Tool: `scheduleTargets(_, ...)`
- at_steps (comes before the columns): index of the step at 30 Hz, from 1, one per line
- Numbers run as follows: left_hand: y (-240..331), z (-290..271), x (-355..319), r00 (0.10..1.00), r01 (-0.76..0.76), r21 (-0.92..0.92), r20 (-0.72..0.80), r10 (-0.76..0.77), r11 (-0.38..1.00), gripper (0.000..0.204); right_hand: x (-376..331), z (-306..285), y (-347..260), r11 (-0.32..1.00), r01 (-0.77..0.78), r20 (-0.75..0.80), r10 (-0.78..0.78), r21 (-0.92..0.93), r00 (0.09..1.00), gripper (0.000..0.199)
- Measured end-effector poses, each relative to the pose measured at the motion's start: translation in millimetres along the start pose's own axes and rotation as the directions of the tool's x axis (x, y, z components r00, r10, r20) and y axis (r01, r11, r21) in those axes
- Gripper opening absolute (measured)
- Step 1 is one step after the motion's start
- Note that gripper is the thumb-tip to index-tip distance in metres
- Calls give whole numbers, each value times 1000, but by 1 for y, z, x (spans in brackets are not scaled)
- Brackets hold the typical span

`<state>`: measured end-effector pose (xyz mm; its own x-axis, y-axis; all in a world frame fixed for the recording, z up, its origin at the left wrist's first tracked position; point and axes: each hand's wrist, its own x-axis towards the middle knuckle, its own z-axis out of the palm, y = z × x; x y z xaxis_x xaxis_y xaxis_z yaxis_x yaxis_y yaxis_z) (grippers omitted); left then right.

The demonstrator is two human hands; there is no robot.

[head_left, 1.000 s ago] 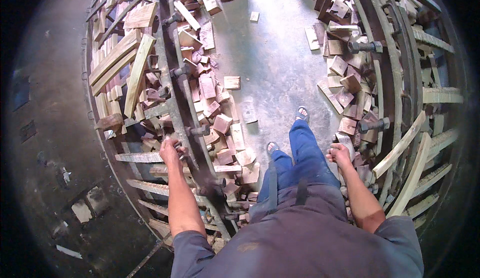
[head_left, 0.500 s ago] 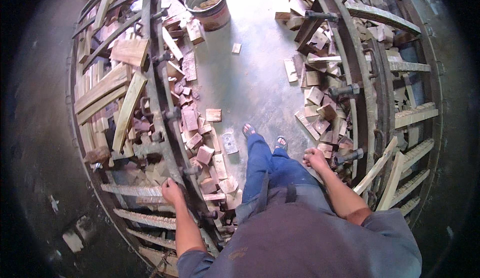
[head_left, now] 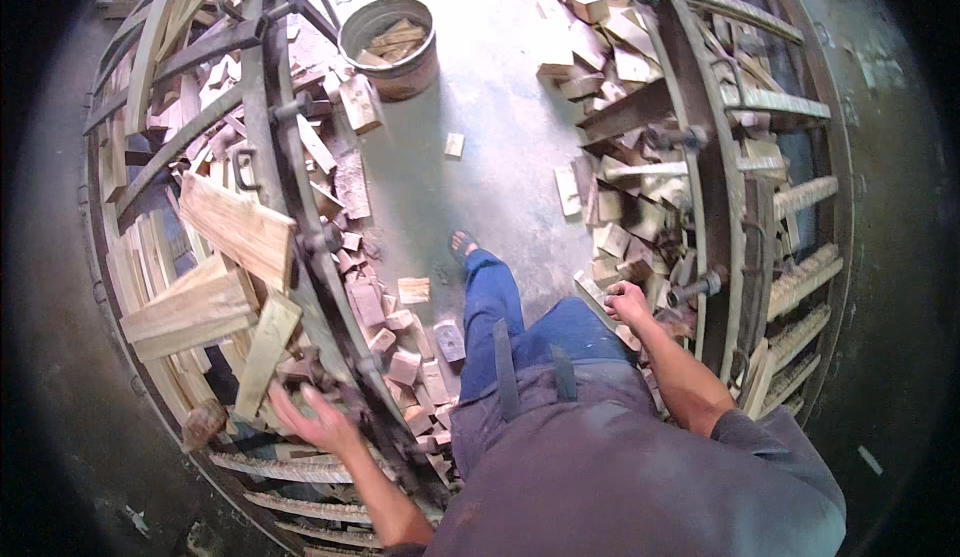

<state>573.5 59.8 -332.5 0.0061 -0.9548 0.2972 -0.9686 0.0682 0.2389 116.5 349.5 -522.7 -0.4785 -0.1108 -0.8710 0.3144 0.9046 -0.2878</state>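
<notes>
The left hand (head_left: 318, 422), fingers spread, hung near a wooden slat (head_left: 268, 355), likely light, stiff, best held mid-length; the right hand (head_left: 628, 303) curled, any grasp unclear

Loose wooden boards (head_left: 235, 227) atop a barred rack (head_left: 260, 117)

Left hand (head_left: 315, 419) uncurled, fingers spread, pale plank (head_left: 267, 352) now just ahead of it, bucket (head_left: 405, 85) beyond both hands nearer.
</notes>
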Motion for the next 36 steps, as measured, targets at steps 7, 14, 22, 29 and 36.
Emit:
scheduleTargets(7,70,127,226,951,-218,-142,191,242,966,51,125,81,-160,908,283,29,-288,-309,957,32)
scheduleTargets(14,42,159,223,926,180,-223,368,-88,958,65,249,200,-277,733,452,275,-359,-508,892,43)
scheduleTargets(22,-4,185,220,930,-48,44,366,28,998,56,451,337,-319,422,497,322,-421,-758,848,57)
scheduleTargets(29,-2,262,229,912,62,58,403,-80,996,58,567,427,-328,171,482,195,-762,-859,618,44)
scheduleTargets(36,-2,278,238,900,83,54,425,-98,995,59,580,419,-327,400,566,124,-729,-721,673,23)
